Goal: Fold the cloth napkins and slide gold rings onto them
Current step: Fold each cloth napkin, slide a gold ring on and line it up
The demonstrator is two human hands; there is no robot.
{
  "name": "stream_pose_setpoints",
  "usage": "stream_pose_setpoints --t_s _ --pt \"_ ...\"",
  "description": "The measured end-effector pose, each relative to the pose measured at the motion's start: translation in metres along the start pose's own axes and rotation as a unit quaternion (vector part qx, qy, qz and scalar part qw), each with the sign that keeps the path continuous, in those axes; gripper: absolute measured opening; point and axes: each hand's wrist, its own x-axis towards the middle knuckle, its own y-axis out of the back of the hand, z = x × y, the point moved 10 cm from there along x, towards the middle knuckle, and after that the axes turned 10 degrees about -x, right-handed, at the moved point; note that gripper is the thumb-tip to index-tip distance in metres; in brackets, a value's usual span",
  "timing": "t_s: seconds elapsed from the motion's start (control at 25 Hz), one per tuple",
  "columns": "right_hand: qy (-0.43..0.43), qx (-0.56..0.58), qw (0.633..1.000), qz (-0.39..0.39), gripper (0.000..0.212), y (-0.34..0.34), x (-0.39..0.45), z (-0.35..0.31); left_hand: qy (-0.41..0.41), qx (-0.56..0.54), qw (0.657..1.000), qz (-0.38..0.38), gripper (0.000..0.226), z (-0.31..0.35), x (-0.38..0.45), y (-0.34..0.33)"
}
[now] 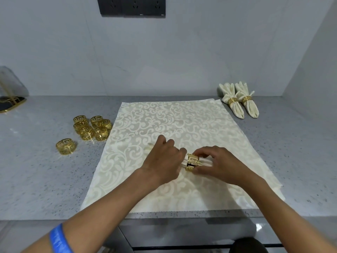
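A cream folded napkin [205, 161] lies bunched across the middle of a flat cream damask napkin [175, 123]. A gold ring [193, 162] sits around the folded napkin. My left hand [162, 159] grips the napkin's left part, just left of the ring; a bit of cloth pokes out beyond it. My right hand [218, 164] pinches the ring from the right, thumb and fingers around it. Most of the folded napkin is hidden under both hands.
Several loose gold rings [92, 127] cluster at the left, with one gold ring [65, 146] apart in front. Two ringed napkins [238, 100] lie at the back right. A dark gold-edged tray [11, 104] sits at the far left. The grey counter [36, 179] ends near me.
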Motion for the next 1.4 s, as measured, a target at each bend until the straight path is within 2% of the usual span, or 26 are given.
stream_pose_setpoints --t_s 0.12,0.2,0.24,0.32,0.4,0.48,0.56,0.68,0.76,0.84,1.08,1.28,1.4 --pt "0.006 0.049 0.998 -0.032 0.038 -0.007 -0.001 0.0 0.0 -0.097 0.99 -0.103 0.009 -0.008 0.008 0.0" --pt "0.01 0.013 1.0 -0.022 0.048 -0.007 -0.005 0.003 -0.016 -0.112 0.983 -0.148 0.011 -0.011 0.006 -0.003" --pt "0.01 -0.018 1.0 -0.001 0.05 -0.003 -0.008 0.006 -0.026 -0.122 0.981 -0.147 0.01 -0.012 0.005 -0.004" --pt "0.015 -0.05 0.998 0.047 0.037 0.006 -0.016 0.01 -0.049 -0.126 0.982 -0.129 0.008 -0.016 0.002 -0.002" --pt "0.036 -0.07 0.994 0.075 0.028 0.01 -0.022 0.009 -0.061 -0.094 0.988 -0.109 0.022 -0.018 -0.001 -0.001" --pt "0.071 -0.114 0.987 0.088 0.03 0.006 -0.023 0.001 -0.048 -0.109 0.987 -0.105 0.021 -0.02 -0.003 -0.002" --pt "0.091 -0.149 0.979 0.107 0.022 0.004 -0.021 -0.005 -0.027 -0.141 0.982 -0.122 0.014 -0.024 -0.006 -0.002" --pt "0.083 -0.152 0.976 0.132 0.015 0.005 -0.022 -0.004 0.006 -0.177 0.975 -0.134 0.012 -0.034 -0.009 0.004" --pt "0.078 -0.149 0.977 0.134 0.015 0.003 -0.022 -0.004 -0.008 -0.152 0.983 -0.101 0.031 -0.023 -0.006 0.012" --pt "0.074 -0.136 0.979 0.135 0.014 0.004 -0.023 -0.005 -0.013 -0.117 0.988 -0.101 0.052 -0.001 0.001 0.004" --pt "0.052 -0.113 0.984 0.126 0.005 0.009 -0.025 0.002 -0.005 -0.057 0.994 -0.092 0.017 0.0 0.007 0.001" --pt "0.04 -0.104 0.987 0.113 0.003 0.003 -0.025 -0.001 -0.029 -0.004 0.995 -0.09 0.009 -0.003 0.003 0.0" --pt "0.016 -0.098 0.99 0.1 0.004 0.001 -0.033 -0.005 -0.04 0.007 0.996 -0.08 0.016 -0.005 0.002 0.001"
